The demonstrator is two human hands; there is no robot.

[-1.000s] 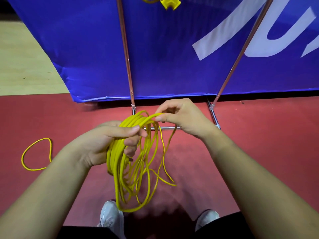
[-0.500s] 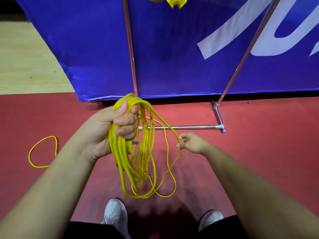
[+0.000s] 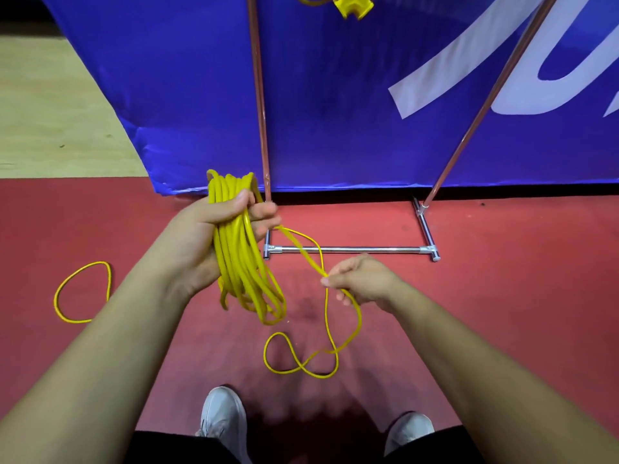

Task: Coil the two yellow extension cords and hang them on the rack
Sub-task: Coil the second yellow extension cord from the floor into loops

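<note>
Floor [image 3: 502, 329] red and matte underfoot; pale wood boards [image 3: 50, 112] begin beyond it at far left. Blue banner [image 3: 335, 95] with white lettering closes off the back. Rack [image 3: 348, 250] stands just before it: chrome base bar on the red floor, two thin uprights rising against the banner. Coiled cord [image 3: 248, 279] is held up in front of the rack's left upright by the left hand [image 3: 214, 236], fingers clenched round the bundle, loops hanging. The right hand [image 3: 361, 279] pinches the loose strand [image 3: 359, 319] running off the coil; slack below curls low over the floor, contact unclear. Separate yellow loop [image 3: 56, 301] lies on the floor at left, partly hidden by the forearm. Yellow socket block [image 3: 355, 6] at top edge. White shoes [image 3: 222, 420] below.
</note>
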